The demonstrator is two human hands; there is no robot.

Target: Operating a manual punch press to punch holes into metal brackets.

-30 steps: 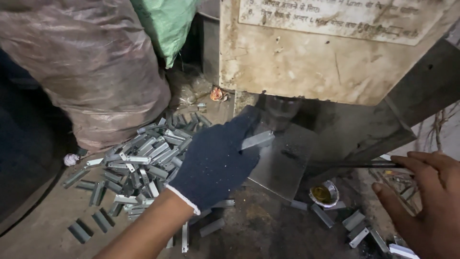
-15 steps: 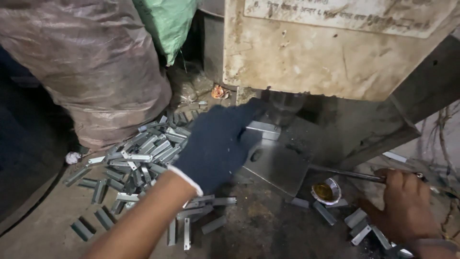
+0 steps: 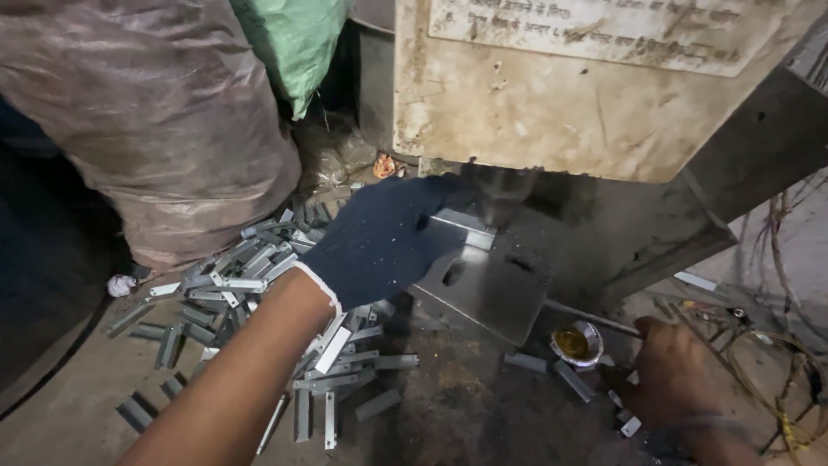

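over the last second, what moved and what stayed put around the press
The gloved left hand carried the small metal piece up onto the plate under the punch. The bare right hand dropped from the rod toward the floor pieces. The pile of strips and small cup stayed.

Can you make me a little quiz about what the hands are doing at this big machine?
1. True or false: the left hand wears a dark blue glove.
2. What does the left hand press onto the metal plate? A) a small metal strip B) a hammer C) a cup
3. Where is the bare right hand: on the plate, or low on the floor by the small round tin?

Key: 1 true; 2 A; 3 low on the floor by the tin.
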